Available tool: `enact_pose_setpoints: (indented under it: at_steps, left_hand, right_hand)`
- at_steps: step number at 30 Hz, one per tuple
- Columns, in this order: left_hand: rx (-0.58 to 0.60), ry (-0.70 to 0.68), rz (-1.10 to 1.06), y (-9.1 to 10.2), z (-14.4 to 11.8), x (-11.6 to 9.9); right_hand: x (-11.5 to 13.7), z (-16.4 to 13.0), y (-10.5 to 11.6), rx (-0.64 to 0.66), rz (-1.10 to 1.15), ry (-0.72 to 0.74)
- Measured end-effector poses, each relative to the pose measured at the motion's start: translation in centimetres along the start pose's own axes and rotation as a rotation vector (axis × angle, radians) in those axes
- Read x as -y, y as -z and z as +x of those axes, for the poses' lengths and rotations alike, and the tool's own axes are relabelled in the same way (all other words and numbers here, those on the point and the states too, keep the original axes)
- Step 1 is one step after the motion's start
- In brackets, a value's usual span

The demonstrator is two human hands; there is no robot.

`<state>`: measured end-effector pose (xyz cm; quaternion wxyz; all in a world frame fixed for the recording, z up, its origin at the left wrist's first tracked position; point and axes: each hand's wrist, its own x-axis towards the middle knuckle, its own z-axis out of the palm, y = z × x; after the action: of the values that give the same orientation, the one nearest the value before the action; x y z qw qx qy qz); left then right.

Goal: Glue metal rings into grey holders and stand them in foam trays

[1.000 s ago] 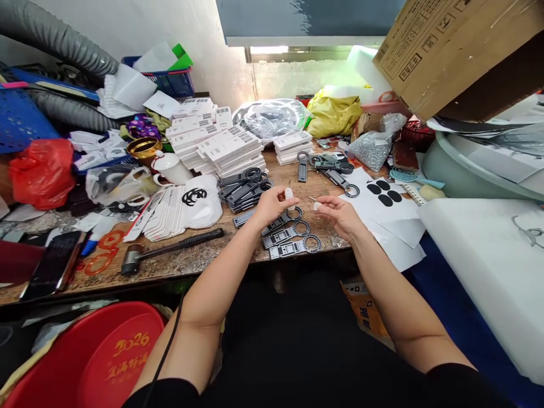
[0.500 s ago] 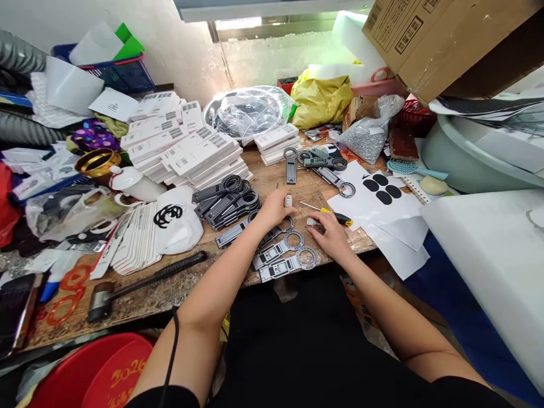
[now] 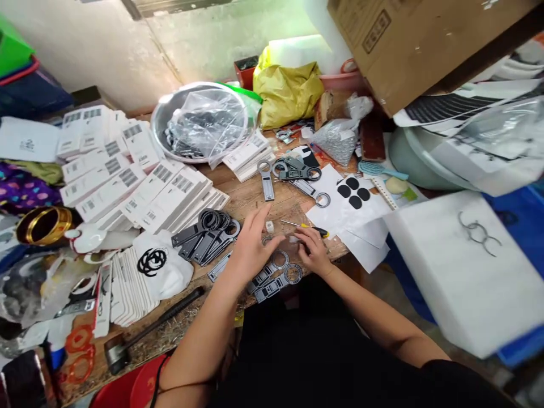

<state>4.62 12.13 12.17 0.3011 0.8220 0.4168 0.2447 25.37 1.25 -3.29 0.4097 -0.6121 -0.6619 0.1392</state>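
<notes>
My left hand (image 3: 250, 246) is open over the bench, fingers stretched forward and thumb apart. Just beyond its thumb stands a small white bottle-like piece (image 3: 269, 226), not gripped. My right hand (image 3: 313, 250) has curled fingers, with a small whitish translucent piece (image 3: 293, 239) at the fingertips. A screwdriver (image 3: 315, 229) with a yellow and black handle lies right behind that hand. Grey flat parts with ring ends (image 3: 272, 286) lie below my hands, partly covered by the left one. A pile of darker ring-ended parts (image 3: 206, 238) rests to the left.
Stacked white boxes (image 3: 144, 192) fill the left back, beside a metal basin (image 3: 159, 136) with bagged parts. A hammer (image 3: 165, 317) lies at the front left. White paper with black oval pads (image 3: 353, 192) lies right; a cardboard box (image 3: 395, 68) overhangs the back right.
The view has shifted and turned. My left hand has spread its fingers away from the small white bottle-like piece, which now stands free. My right hand stays near the screwdriver, fingers still curled.
</notes>
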Motion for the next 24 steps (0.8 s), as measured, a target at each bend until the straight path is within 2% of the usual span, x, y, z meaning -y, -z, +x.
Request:
enact_pose_setpoints:
  at_steps: [3, 6, 8, 10, 14, 18, 21, 24]
  left_hand:
    - [0.111, -0.105, -0.022, 3.6, 1.4, -4.1]
    - [0.219, -0.249, -0.101, 6.2, 3.6, -8.2]
    - [0.31, -0.359, -0.18, 6.6, 4.9, -11.0]
    - [0.45, -0.467, -0.249, 5.7, 5.5, -14.0]
    - [0.79, -0.661, -0.32, 1.3, 3.9, -20.8]
    - [1.052, -0.829, -0.364, -4.7, 0.7, -27.9]
    - [1.219, -0.905, -0.399, -10.5, -2.0, -32.9]
    - [1.329, -0.946, -0.421, -18.6, -4.9, -37.4]
  right_hand:
    - [2.9, -1.3, 2.6, 0.011, -0.023, -0.056]
    - [6.8, -4.4, 7.0, -0.015, -0.071, -0.131]
    - [9.5, -7.7, 9.9, -0.076, -0.133, -0.221]
    - [11.8, -11.6, 12.3, -0.162, -0.213, -0.343]
    - [15.4, -20.1, 15.1, -0.311, -0.345, -0.592]
    - [16.6, -28.1, 17.6, -0.446, -0.421, -0.791]
    - [15.6, -34.8, 20.0, -0.546, -0.465, -0.92]
    - [12.8, -43.0, 23.1, -0.587, -0.479, -1.029]
